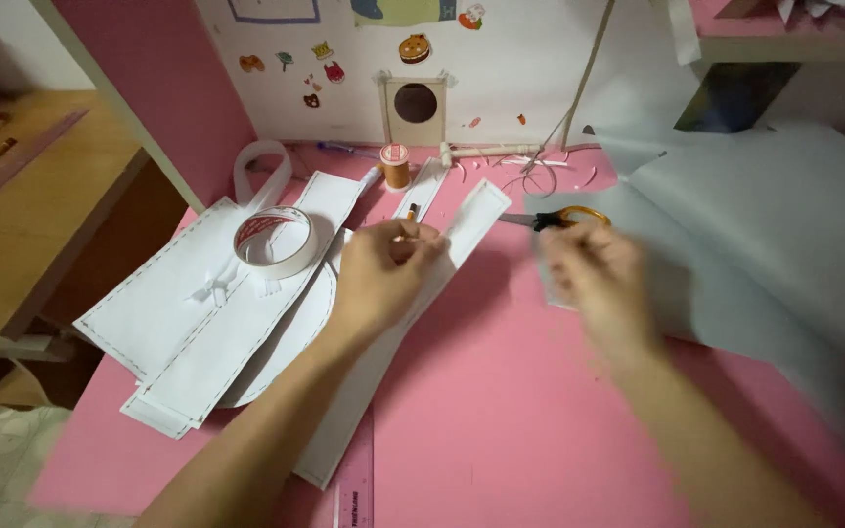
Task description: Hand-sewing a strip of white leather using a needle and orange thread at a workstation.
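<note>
On the pink table [501, 391], left hand [378, 279] pinches a pencil [410, 213]; right hand [594, 274] blurred, grip unclear.

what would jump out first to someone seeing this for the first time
The bright pink table strikes first, with white stitched fabric pieces fanned across its left side and a tape roll lying on them. At centre the left hand presses a long white strip while holding a pencil; the blurred right hand is by orange-handled scissors.

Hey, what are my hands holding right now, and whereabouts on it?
The left hand pinches a pencil low on its shaft, over a long white strip. The right hand is blurred; no hold can be told.
</note>
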